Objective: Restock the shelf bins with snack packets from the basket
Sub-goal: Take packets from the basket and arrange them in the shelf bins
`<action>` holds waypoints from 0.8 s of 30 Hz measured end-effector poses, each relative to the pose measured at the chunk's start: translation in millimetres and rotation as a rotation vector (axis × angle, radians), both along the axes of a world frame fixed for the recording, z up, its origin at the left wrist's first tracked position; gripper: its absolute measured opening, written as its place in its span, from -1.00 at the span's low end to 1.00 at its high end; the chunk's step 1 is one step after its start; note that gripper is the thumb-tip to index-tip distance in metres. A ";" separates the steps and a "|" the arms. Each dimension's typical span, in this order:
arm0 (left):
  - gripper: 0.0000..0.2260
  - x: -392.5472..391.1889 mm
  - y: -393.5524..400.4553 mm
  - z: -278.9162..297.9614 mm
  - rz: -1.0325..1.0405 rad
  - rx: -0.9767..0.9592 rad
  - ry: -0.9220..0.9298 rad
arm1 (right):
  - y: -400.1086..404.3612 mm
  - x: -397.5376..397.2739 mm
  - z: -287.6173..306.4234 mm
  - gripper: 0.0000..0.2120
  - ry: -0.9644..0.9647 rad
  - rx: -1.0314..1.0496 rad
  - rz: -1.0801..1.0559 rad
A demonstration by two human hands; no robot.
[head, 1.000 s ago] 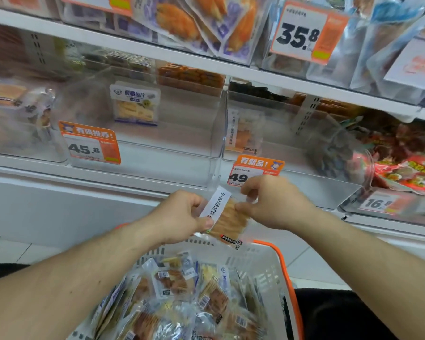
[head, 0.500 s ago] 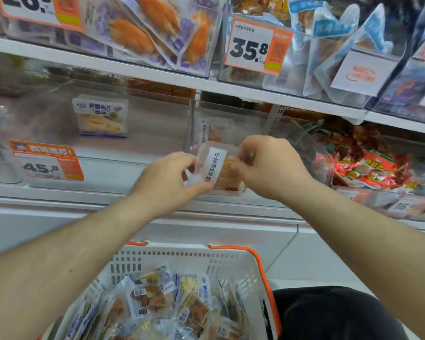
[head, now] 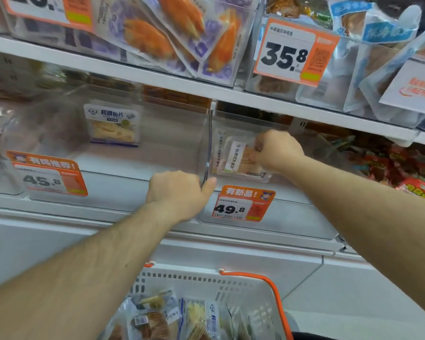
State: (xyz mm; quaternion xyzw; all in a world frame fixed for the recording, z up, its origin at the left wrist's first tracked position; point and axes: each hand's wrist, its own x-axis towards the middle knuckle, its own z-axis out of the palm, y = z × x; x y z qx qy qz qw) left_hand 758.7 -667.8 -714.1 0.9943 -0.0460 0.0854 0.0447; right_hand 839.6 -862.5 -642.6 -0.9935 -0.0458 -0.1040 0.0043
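Note:
My right hand (head: pixel 275 149) reaches into the clear shelf bin (head: pixel 290 212) with the 49.8 tag. It pinches a clear snack packet (head: pixel 238 159) with a white label strip, held upright inside the bin. A second similar packet stands behind it against the bin's left wall. My left hand (head: pixel 176 192) sits lower, fingers curled over the front lip where two bins meet, thumb against the right bin's corner. The white basket (head: pixel 206 280) with orange handles sits below, holding several snack packets (head: pixel 157 317).
The left clear bin (head: pixel 123 187) with the 45.8 tag holds one fish-slice packet (head: pixel 113 125). Red packets (head: pixel 407 168) fill the bin to the right. The upper shelf (head: pixel 206 89) carries bins of orange and blue pouches with a 35.8 tag.
Both hands lifted the packet from above the basket to the shelf. My left hand let go and dropped to the bin's front lip. My right hand carried the packet into the bin.

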 end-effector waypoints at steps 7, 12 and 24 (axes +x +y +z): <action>-0.47 4.2 2.5 -8.2 -0.034 -0.005 -0.076 | 29.9 79.0 -32.6 -0.87 0.132 0.012 -0.036; -0.48 6.0 1.5 -11.3 -0.028 -0.022 -0.094 | 33.4 102.1 -47.5 -0.86 0.126 0.028 -0.064; -0.41 4.6 -0.1 -8.6 0.008 0.005 -0.032 | 32.8 104.2 -56.3 -0.76 0.158 0.021 -0.061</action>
